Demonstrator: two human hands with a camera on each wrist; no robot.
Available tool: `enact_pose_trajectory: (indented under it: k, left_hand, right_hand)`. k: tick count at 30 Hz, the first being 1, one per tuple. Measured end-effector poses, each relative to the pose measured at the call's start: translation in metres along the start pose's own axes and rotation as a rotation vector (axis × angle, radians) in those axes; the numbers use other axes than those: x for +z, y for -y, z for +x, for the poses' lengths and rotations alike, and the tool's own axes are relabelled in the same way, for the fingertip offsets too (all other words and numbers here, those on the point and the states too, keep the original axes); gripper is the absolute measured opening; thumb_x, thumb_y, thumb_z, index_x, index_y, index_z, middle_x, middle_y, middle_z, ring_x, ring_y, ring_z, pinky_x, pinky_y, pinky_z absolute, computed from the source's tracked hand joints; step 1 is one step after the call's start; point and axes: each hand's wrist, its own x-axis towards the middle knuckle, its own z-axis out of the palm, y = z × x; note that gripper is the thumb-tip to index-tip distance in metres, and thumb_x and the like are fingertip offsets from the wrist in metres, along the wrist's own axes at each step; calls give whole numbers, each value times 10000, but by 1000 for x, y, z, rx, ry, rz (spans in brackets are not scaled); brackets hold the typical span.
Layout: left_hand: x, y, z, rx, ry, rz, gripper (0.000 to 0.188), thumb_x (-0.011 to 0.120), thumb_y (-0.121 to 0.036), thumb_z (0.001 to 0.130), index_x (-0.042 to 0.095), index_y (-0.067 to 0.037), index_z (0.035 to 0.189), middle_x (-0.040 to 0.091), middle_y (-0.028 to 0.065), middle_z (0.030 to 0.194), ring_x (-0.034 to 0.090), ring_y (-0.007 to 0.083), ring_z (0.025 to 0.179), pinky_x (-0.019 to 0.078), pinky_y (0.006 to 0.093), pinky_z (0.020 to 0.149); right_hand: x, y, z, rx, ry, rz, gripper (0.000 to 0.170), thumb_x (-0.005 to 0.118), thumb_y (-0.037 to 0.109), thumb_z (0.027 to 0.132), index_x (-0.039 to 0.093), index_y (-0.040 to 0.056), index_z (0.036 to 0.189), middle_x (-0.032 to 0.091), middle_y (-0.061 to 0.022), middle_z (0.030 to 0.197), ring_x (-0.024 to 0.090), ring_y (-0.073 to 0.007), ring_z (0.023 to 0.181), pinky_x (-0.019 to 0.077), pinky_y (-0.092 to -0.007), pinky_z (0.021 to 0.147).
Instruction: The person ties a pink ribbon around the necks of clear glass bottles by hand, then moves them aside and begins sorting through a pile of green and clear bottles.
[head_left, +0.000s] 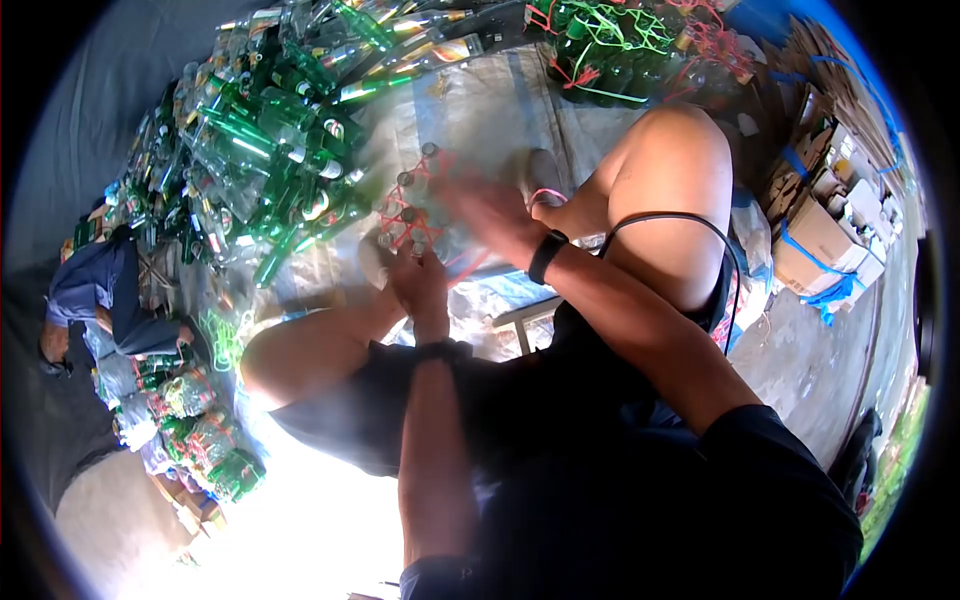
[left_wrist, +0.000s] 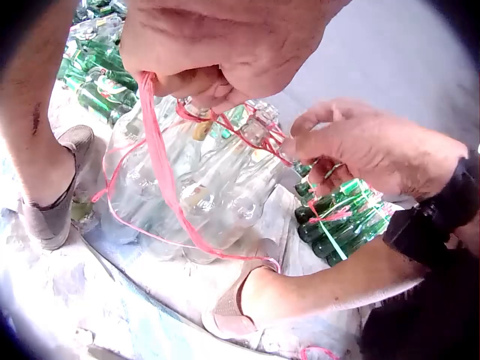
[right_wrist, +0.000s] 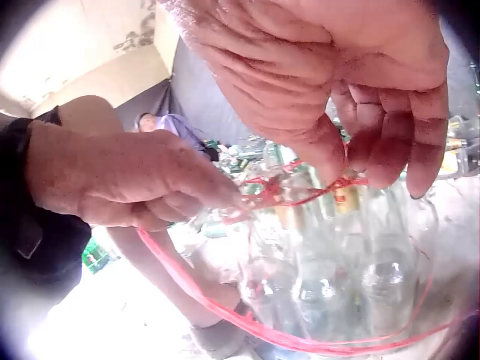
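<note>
A bunch of clear glass bottles (left_wrist: 199,199) stands upright between the person's feet, red string looped about the necks. The left hand (head_left: 420,280) is at the near side of the bottle tops and grips a pink-red plastic string (left_wrist: 159,154), whose long loop hangs down in front of the bottles. Across the bunch, the right hand (head_left: 500,215), blurred in the head view, is at the necks. The right wrist view shows its thumb and fingers pinching the red string (right_wrist: 341,182) beside a bottle neck.
A large heap of green and clear bottles (head_left: 270,130) lies at the far left. Green bottles tied with string (head_left: 610,50) stand at the back right. Flattened cardboard and boxes (head_left: 825,220) are at the right. Another person (head_left: 105,300) sits at the left near bundled bottles (head_left: 200,420).
</note>
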Motion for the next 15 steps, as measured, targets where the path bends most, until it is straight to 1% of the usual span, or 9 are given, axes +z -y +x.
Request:
enact_pose_trajectory:
  k: [3, 5, 6, 9, 11, 12, 13, 14, 15]
  left_hand:
    - [10, 14, 0, -85, 22, -16, 390, 648, -209, 897, 698, 23, 1205, 733, 214, 869, 715, 320, 798, 548, 418, 768]
    - [14, 19, -1, -17, -36, -162, 395, 610, -169, 916, 663, 60, 1234, 726, 214, 967, 704, 273, 863, 541, 379, 806]
    - [13, 18, -2, -20, -38, -161, 395, 610, -169, 916, 663, 60, 1234, 726, 214, 967, 704, 273, 863, 541, 379, 806]
    - [4, 10, -8, -127, 47, -264, 424, 562, -129, 938, 602, 111, 1285, 701, 194, 1101, 677, 230, 975, 527, 340, 856]
    - [-5, 2, -13, -224, 94, -508, 468, 519, -103, 950, 528, 132, 1354, 671, 181, 1178, 652, 212, 1035, 522, 327, 875]
    - [9, 29, -11, -255, 73, -473, 502, 512, -82, 937, 490, 124, 1395, 646, 201, 1209, 625, 224, 1111, 507, 335, 924]
    - [24, 55, -10, -259, 63, -468, 502, 512, -82, 937, 490, 124, 1395, 646, 201, 1209, 625, 224, 1111, 507, 335, 924]
    - [38, 78, -12, -129, 26, -412, 517, 520, -68, 925, 480, 117, 1406, 658, 188, 1132, 642, 207, 1009, 518, 321, 839]
    - [45, 88, -14, -1, -7, -356, 534, 527, -55, 913, 471, 110, 1418, 669, 174, 1055, 659, 190, 907, 529, 306, 753]
  right_hand:
    - [0, 26, -7, -49, -18, -143, 352, 616, 76, 868, 648, 89, 1219, 696, -175, 846, 695, -379, 755, 525, -509, 642]
    - [34, 15, -26, 80, 347, 111, 262, 626, 180, 893, 686, 83, 1129, 687, -178, 828, 683, -405, 761, 523, -515, 654]
    - [75, -5, -40, 44, 373, 153, 228, 628, 276, 910, 724, 76, 962, 681, -186, 790, 680, -420, 778, 524, -521, 669]
    - [73, 17, -37, -39, 379, 99, 218, 642, 273, 901, 729, 80, 850, 676, -195, 752, 689, -412, 798, 527, -515, 676]
    - [82, 22, -28, -62, 440, 61, 188, 671, 257, 859, 737, 100, 778, 691, -161, 738, 709, -376, 784, 532, -489, 648]
    - [93, 19, -31, -72, 414, 37, 148, 689, 249, 826, 745, 116, 793, 695, -135, 731, 715, -351, 762, 529, -474, 628]
    - [98, 16, -31, -82, 384, 10, 119, 708, 241, 793, 753, 132, 808, 699, -110, 724, 720, -326, 741, 527, -459, 607]
    - [96, 15, -31, -133, 332, -15, 97, 745, 243, 728, 756, 147, 740, 694, -71, 686, 723, -288, 707, 520, -435, 581]
    - [94, 16, -31, -136, 336, -10, 97, 745, 243, 728, 756, 147, 740, 694, -71, 686, 723, -288, 707, 520, -435, 581]
